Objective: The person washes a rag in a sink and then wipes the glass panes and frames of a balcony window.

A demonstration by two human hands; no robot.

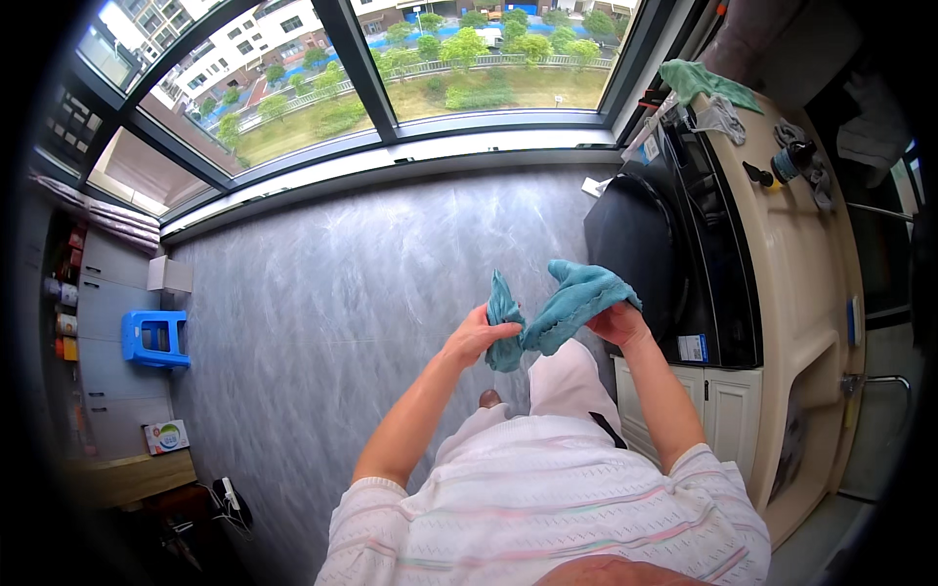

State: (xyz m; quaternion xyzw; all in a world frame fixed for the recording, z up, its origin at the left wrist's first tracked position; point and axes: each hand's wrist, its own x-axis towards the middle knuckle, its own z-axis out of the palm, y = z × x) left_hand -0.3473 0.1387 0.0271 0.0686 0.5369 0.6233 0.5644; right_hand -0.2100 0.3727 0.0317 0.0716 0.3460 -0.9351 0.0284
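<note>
A damp-looking teal cloth [579, 297] is stretched between my two hands, in front of my body and above the floor. My left hand [476, 337] pinches a bunched end of it, with the thumb lying across the folds. The wider part drapes over my right hand [619, 322], whose fingers are partly hidden beneath the fabric. Just beyond my right hand is a black front-loading washing machine [703, 242] with its dark round door [634, 242] swung out.
A beige sink counter [813, 271] runs along the right, bearing a green cloth [707, 84], grey cloths and a dark bottle [791, 161]. White cabinet doors [733, 410] stand below. At left, a blue plastic stool [155, 338] and a white box [170, 275] sit by grey cabinets. Windows [484, 66] line the far side.
</note>
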